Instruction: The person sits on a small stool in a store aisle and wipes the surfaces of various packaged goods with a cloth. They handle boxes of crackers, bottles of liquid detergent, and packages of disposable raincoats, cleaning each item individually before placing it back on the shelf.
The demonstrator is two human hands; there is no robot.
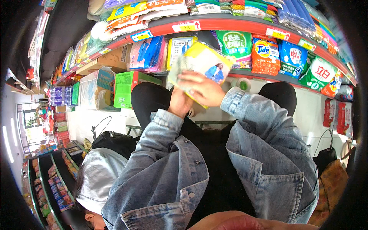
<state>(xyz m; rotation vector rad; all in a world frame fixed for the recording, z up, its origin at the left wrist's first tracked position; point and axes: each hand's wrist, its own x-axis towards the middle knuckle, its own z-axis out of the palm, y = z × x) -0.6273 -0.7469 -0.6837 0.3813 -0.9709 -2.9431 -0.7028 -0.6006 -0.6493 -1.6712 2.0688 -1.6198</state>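
Note:
A yellow-edged packaged raincoat (205, 61) is tilted between my hands in front of the lower shelf. My left hand (181, 102) supports its lower left edge from below; the fingers are partly hidden behind the pack. Across the front of the pack lies my right hand (199, 86), its fingers spread over the plastic. Behind it on the shelf stands a similar raincoat pack (175, 49), beside blue and pink packaged raincoats (146, 56). On the other side are a green laundry detergent bag (235, 47) and an orange Tide detergent bag (265, 54).
A red shelf edge (218, 24) curves above my hands, with bagged goods over it. Green and red cartons (125, 89) stand on the floor at left. A roll (241, 84) is near my knees. Another person in a white cap (99, 172) is close at lower left.

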